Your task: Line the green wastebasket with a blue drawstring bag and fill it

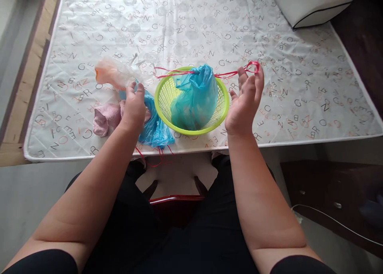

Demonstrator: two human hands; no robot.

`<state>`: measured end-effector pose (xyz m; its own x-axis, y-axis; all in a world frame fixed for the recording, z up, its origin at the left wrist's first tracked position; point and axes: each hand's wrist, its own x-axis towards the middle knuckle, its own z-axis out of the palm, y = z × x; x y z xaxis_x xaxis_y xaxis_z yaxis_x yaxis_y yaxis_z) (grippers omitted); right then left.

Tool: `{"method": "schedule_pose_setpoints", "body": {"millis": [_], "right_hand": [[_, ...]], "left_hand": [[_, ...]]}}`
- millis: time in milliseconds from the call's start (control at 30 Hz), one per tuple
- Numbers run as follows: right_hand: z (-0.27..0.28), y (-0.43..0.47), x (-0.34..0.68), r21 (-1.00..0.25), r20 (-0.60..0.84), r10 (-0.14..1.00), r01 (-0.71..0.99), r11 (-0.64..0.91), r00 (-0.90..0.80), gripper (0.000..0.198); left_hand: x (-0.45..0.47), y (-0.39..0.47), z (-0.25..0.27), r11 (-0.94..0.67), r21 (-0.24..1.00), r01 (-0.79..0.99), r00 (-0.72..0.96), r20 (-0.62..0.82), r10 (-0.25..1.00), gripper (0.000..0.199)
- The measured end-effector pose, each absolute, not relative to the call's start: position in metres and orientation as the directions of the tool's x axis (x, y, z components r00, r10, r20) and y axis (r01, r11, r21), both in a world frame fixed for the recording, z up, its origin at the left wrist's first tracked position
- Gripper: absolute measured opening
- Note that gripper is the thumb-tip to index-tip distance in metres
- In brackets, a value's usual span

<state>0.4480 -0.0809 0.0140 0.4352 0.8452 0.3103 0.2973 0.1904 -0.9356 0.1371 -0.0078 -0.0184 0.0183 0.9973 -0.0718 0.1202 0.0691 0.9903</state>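
Note:
A lime green plastic basket (221, 110) sits near the front edge of the mattress and holds a blue plastic bag (196, 96). A thin red string (227, 73) runs across the basket's top from the left to my right hand (245, 100), which is raised with its fingers spread and the string's red loop (253, 66) hooked over the fingertips. My left hand (133, 106) rests on a second blue plastic bag (154, 130) left of the basket, fingers curled on it. A translucent bag with something orange inside (112, 75) lies just beyond that hand.
A pink cloth (104, 118) lies left of my left hand. The mattress cover (194, 22) is white with printed letters. A white pillow (311, 2) lies at the far right corner. Dark wooden furniture (332, 198) and a white cable (329, 218) are at the right. A red stool edge (176, 200) shows between my knees.

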Motion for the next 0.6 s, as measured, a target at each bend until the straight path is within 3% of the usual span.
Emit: {"method": "schedule_pose_setpoints", "body": {"millis": [100,300,400,600], "right_hand": [[0.011,-0.081,0.453,-0.947,0.277,0.825,0.286,0.146,0.492,0.060],[-0.002,-0.074,0.449,-0.973,0.154,0.867,0.224,0.050,0.475,0.051],[-0.017,-0.070,0.441,-0.978,0.106,0.879,0.210,0.007,0.465,0.047],[-0.035,-0.067,0.431,-0.957,0.144,0.816,0.288,-0.028,0.560,0.051]], "left_hand": [[0.138,-0.009,-0.028,0.120,0.983,0.136,0.006,-0.122,0.992,0.088],[0.152,-0.018,-0.047,-0.055,0.954,0.294,0.205,-0.007,0.979,0.098],[0.157,-0.020,-0.053,-0.094,0.927,0.364,0.187,0.026,0.982,0.092],[0.154,-0.018,-0.057,-0.080,0.922,0.378,0.171,0.015,0.985,0.086]]}}
